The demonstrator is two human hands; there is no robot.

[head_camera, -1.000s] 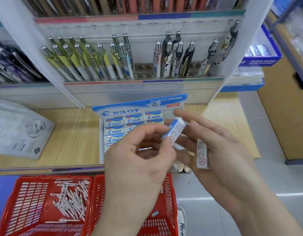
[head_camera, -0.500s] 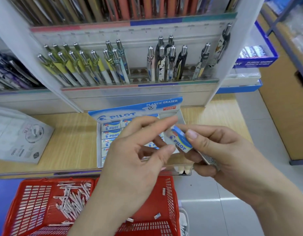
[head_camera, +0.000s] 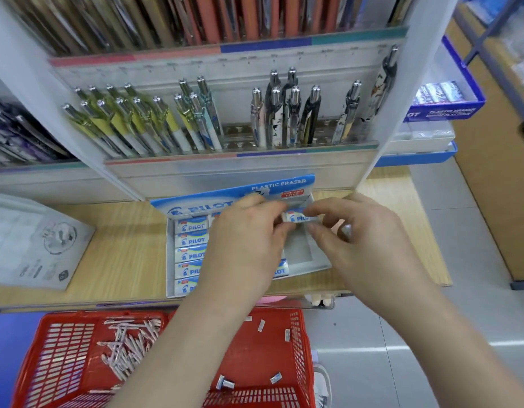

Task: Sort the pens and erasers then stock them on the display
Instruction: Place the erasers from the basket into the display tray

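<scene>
Left hand [head_camera: 243,245] and right hand [head_camera: 363,245] both pinching one eraser [head_camera: 297,217] at fingertips, above the open eraser box [head_camera: 299,251]

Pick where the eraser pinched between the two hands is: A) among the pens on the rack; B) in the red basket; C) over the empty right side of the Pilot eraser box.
C: left hand and right hand pinch the eraser above the bare right side of the eraser box.
</scene>
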